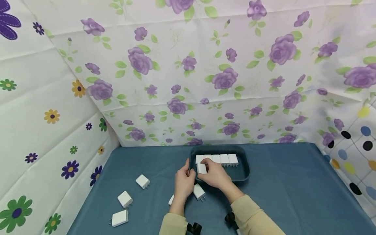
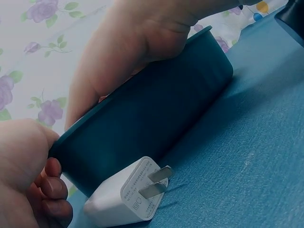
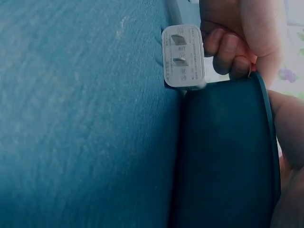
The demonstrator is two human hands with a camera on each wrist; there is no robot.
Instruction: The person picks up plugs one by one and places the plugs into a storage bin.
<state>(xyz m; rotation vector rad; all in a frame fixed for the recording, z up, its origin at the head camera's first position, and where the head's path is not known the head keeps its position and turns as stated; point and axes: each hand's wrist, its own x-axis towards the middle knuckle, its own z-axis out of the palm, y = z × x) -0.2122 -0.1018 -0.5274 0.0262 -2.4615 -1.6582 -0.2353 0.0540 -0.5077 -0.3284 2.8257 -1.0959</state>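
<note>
A dark teal tray holds a row of white plug chargers along its far side. At the tray's near left corner my left hand pinches the rim, its fingers curled outside the wall. My right hand reaches over the near rim and grips one white charger inside the tray, in front of the row's left end. In both wrist views the tray wall hides that charger. Against the outside of the tray lies another charger, its two flat prongs showing.
Three loose chargers lie on the blue tabletop to the left: one upper, one middle, one lower. Another charger is partly hidden by my left wrist. Flowered sheets enclose the table's back and sides.
</note>
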